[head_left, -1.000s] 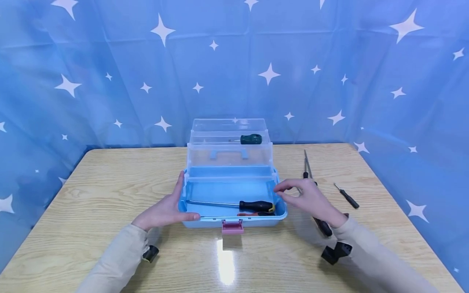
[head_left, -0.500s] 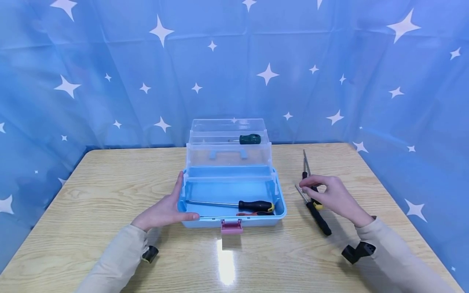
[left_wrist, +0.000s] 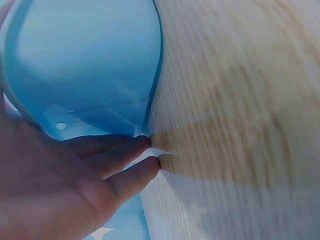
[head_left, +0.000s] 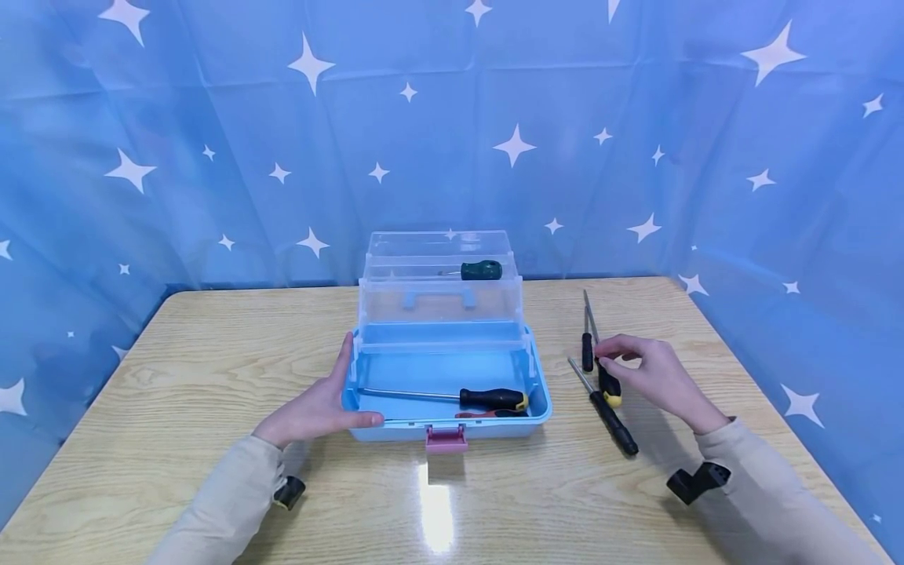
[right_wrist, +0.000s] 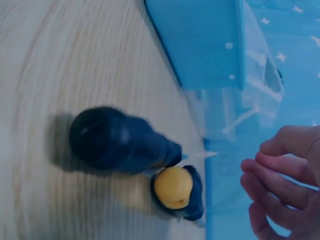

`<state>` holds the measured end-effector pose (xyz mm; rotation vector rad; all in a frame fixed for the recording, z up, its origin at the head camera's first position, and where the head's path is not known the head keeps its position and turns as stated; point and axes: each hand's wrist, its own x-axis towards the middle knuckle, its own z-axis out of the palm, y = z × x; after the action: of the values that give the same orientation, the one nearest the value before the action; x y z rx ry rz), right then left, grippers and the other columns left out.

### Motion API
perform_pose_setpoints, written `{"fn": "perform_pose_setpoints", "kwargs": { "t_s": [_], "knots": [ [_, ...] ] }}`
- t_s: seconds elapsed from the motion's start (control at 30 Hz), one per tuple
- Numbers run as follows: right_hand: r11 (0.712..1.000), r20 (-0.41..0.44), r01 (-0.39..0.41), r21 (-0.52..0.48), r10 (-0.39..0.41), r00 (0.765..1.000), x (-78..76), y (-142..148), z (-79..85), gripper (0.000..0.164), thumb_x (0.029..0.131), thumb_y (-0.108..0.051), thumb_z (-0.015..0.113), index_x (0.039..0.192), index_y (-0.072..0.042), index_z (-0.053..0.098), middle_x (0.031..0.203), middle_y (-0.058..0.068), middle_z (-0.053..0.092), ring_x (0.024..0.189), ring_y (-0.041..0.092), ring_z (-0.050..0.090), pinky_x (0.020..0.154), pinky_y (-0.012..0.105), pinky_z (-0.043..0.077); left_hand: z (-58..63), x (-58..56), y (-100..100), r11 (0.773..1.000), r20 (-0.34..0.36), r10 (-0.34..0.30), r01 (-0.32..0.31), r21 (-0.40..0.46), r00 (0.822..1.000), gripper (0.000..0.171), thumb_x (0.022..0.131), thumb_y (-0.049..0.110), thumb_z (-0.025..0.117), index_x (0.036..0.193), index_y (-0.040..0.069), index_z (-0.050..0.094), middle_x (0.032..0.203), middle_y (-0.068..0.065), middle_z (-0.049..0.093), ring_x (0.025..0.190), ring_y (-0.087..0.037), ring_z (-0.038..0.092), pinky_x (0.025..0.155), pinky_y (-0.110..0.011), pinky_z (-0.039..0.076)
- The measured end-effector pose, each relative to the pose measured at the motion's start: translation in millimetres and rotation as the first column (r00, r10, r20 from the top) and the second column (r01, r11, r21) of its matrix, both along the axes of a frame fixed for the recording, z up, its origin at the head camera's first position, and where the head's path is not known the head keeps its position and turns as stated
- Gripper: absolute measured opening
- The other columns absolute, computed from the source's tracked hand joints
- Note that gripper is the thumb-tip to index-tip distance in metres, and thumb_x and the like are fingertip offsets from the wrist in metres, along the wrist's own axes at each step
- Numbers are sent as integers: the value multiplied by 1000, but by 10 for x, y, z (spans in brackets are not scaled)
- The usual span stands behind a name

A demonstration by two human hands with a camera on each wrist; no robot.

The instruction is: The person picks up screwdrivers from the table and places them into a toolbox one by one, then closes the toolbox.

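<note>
My left hand (head_left: 318, 408) rests with straight fingers along the left side of a light blue toolbox (head_left: 459, 430), its thumb lying over the front rim. In the left wrist view the fingertips (left_wrist: 142, 145) touch the box's lower edge. My right hand (head_left: 653, 377) hovers over the table on the right, thumb and index fingertips close together beside a black and yellow screwdriver (head_left: 609, 383). From the right wrist view, nothing shows between those fingers, and the screwdriver's yellow end (right_wrist: 172, 187) lies apart from them. A longer black screwdriver (head_left: 613, 424) lies just nearer the front.
Inside the box are another black and yellow screwdriver (head_left: 493, 399) and a red and black tool (head_left: 494, 413). The raised clear tray (head_left: 441, 302) carries a green-handled screwdriver (head_left: 482, 271). A slim black screwdriver (head_left: 588, 351) lies right of the box. A blue starry curtain (head_left: 452, 141) backs the table.
My right hand has moved right, from the toolbox's right rim to the screwdrivers on the table, and now covers the small one at the far right. My left hand has stayed put.
</note>
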<state>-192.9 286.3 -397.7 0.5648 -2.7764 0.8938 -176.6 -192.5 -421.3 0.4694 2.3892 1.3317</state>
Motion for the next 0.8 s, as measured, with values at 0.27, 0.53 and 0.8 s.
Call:
{"fn": "perform_pose_setpoints", "kwargs": {
  "t_s": [0.27, 0.53, 0.8],
  "knots": [
    [999, 44, 34, -34, -33, 998, -50, 78, -90, 16, 93, -9, 64, 106, -4, 72, 99, 8, 71, 84, 18, 64, 71, 26, 51, -22, 2, 5, 1000, 2, 11, -11, -27, 1000, 127, 78, 42, 79, 151, 18, -22, 156, -26, 11, 137, -47, 24, 105, -61, 28],
    [995, 99, 80, -61, -73, 992, -117, 163, -139, 19, 92, -6, 64, 108, 2, 68, 102, 15, 69, 88, 22, 63, 71, 22, 51, -26, 3, 4, 1000, -4, 9, -9, -16, 1000, 127, 78, 42, 80, 151, 17, -22, 156, -27, 12, 137, -46, 25, 105, -60, 28],
    [993, 180, 105, -54, -94, 979, -132, 212, -213, 30, 93, -9, 64, 118, 8, 60, 112, 24, 63, 94, 36, 63, 73, 34, 54, -21, 8, 0, 1000, -3, 14, -14, -24, 1000, 127, 79, 40, 79, 151, 17, -22, 156, -27, 12, 137, -47, 25, 105, -61, 28]
  ]
}}
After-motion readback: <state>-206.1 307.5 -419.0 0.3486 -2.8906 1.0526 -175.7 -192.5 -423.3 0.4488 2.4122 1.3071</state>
